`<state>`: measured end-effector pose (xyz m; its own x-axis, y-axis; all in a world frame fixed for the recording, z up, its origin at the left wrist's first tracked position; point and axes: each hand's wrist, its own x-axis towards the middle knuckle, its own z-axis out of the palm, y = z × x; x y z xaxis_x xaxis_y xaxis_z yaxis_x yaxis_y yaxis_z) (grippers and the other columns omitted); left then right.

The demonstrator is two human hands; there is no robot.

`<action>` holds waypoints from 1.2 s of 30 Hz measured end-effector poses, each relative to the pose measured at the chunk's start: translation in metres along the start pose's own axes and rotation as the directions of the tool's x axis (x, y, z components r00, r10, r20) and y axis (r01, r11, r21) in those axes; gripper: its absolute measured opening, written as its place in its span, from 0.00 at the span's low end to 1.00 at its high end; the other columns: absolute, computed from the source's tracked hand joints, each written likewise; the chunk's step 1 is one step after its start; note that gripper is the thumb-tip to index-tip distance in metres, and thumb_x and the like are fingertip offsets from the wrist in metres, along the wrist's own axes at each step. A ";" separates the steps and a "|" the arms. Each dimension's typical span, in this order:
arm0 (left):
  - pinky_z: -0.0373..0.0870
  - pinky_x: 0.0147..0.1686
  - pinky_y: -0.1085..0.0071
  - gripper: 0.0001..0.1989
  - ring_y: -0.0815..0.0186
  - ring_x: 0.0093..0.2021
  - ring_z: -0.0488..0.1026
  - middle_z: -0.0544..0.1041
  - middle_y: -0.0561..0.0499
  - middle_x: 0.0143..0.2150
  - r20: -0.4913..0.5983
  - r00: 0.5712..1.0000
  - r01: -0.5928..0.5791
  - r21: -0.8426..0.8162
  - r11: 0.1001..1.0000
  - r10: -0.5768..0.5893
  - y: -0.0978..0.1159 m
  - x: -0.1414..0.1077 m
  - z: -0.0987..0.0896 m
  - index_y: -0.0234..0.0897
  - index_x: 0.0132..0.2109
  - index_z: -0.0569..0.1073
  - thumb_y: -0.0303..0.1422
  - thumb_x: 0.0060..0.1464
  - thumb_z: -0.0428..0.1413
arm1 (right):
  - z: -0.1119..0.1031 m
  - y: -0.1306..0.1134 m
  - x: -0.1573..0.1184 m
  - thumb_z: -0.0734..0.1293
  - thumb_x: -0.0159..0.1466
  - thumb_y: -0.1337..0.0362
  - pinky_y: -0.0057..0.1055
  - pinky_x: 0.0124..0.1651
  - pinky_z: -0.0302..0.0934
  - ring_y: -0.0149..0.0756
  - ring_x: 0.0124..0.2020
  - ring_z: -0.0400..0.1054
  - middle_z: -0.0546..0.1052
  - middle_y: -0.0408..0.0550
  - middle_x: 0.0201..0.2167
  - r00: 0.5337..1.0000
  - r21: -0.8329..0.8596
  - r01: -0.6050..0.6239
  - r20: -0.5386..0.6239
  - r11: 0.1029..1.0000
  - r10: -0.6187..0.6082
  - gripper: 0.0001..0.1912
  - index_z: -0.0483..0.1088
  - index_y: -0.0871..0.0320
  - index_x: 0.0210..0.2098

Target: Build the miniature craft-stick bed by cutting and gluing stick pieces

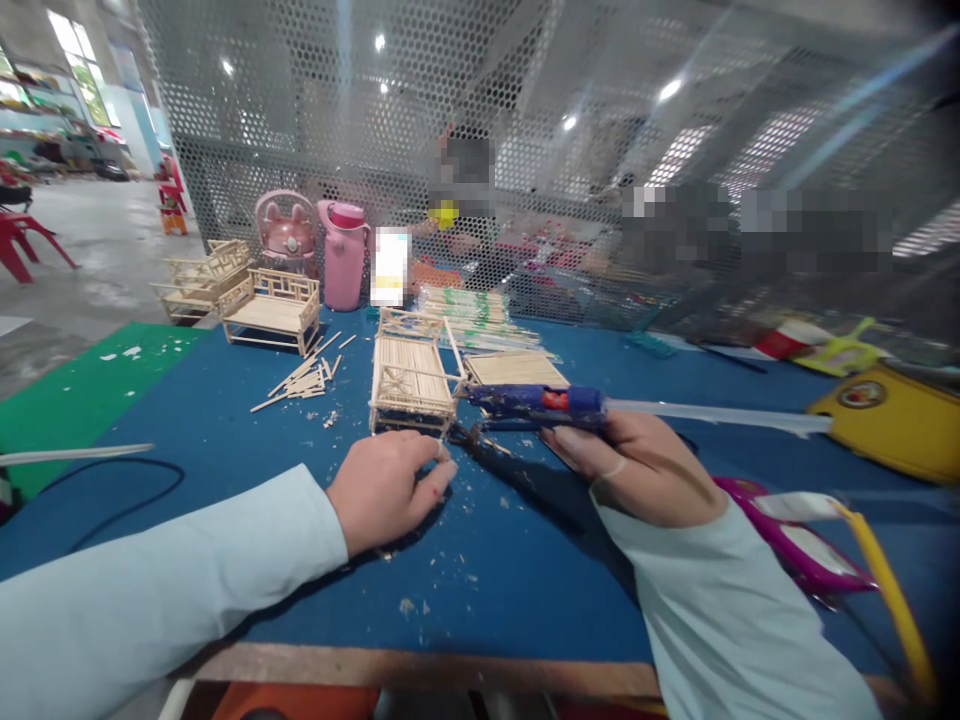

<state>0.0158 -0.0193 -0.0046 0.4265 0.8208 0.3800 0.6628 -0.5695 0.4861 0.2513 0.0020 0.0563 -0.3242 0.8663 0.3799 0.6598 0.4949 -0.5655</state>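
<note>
And here's the right hand [645, 465], wrapped round the glue gun [529, 403], a pale glue stick [712, 412] jutting from its back! The nozzle sits right by the right side of the bench [409, 365], in the middle of the blue tabletop [525, 600]; contact is hard to call. Over to the left hand [394, 490]: fingers bent, up against the bench's near edge, though whether they grip it, I can't tell. Loose sticks [304, 380] lie left of the bench, a slatted panel [517, 368] just right, behind the gun.
</note>
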 end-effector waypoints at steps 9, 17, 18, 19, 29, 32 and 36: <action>0.68 0.37 0.69 0.13 0.64 0.35 0.74 0.78 0.49 0.35 0.010 1.000 0.004 -0.007 1.000 -0.004 0.001 0.000 -0.001 0.38 0.38 0.74 0.37 0.57 0.46 | -0.020 0.004 -0.006 0.63 0.55 0.47 0.35 0.27 0.62 0.41 0.25 0.68 0.74 0.47 0.23 0.996 -0.095 -0.026 0.080 0.995 0.034 0.17 0.73 0.54 0.30; 0.65 0.31 0.73 0.12 0.68 0.28 0.71 0.77 0.51 0.31 -0.044 0.998 0.037 -0.094 0.995 -0.042 -0.001 0.000 0.001 0.37 0.37 0.75 0.35 0.56 0.48 | -0.016 0.030 0.037 0.63 0.56 0.59 0.36 0.35 0.61 0.42 0.32 0.69 0.74 0.57 0.40 0.979 -0.335 -0.163 -0.169 0.928 0.111 0.25 0.60 0.58 0.53; 0.64 0.29 0.74 0.12 0.69 0.26 0.69 0.77 0.52 0.29 -0.064 0.996 0.049 -0.121 0.991 -0.057 -0.002 0.000 0.001 0.37 0.37 0.75 0.36 0.56 0.48 | -0.009 0.035 0.048 0.63 0.55 0.62 0.38 0.36 0.61 0.45 0.34 0.69 0.73 0.60 0.42 0.973 -0.413 -0.219 -0.164 0.884 0.164 0.29 0.57 0.61 0.55; 0.63 0.27 0.75 0.12 0.70 0.24 0.68 0.76 0.52 0.27 -0.085 0.993 0.064 -0.156 0.986 -0.078 -0.003 0.000 0.002 0.37 0.36 0.75 0.36 0.56 0.49 | 0.000 0.040 0.057 0.62 0.56 0.62 0.40 0.37 0.61 0.48 0.35 0.69 0.72 0.62 0.43 0.963 -0.484 -0.269 -0.155 0.832 0.222 0.29 0.56 0.63 0.55; 0.69 0.33 0.75 0.11 0.69 0.31 0.73 0.80 0.50 0.34 -0.334 0.918 0.083 -0.367 0.927 -0.214 -0.007 0.019 0.003 0.35 0.35 0.78 0.35 0.54 0.52 | 0.032 0.031 0.056 0.60 0.58 0.64 0.42 0.48 0.58 0.47 0.46 0.64 0.72 0.58 0.42 0.902 -0.512 -0.052 -0.392 0.858 -0.179 0.12 0.68 0.60 0.40; 0.69 0.33 0.74 0.12 0.68 0.32 0.75 0.81 0.49 0.36 -0.367 0.904 0.091 -0.338 0.937 -0.220 -0.009 0.027 0.006 0.35 0.32 0.77 0.35 0.54 0.52 | 0.047 0.010 0.044 0.59 0.57 0.68 0.34 0.38 0.61 0.36 0.32 0.66 0.72 0.49 0.29 0.921 -0.293 0.094 -0.337 0.952 -0.194 0.08 0.69 0.58 0.33; 0.68 0.31 0.74 0.14 0.69 0.29 0.74 0.81 0.49 0.33 -0.394 0.893 0.114 -0.264 0.958 -0.215 -0.009 0.029 0.006 0.35 0.28 0.76 0.36 0.55 0.51 | 0.073 -0.004 0.037 0.62 0.52 0.69 0.28 0.29 0.60 0.28 0.22 0.61 0.70 0.42 0.23 0.975 -0.003 0.059 -0.213 0.998 -0.058 0.11 0.70 0.59 0.35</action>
<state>0.0261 0.0101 -0.0023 -0.0042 0.8384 0.5450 0.5209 -0.4634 0.7168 0.1876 0.0375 0.0192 -0.2100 0.8019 0.5594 0.6415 0.5447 -0.5401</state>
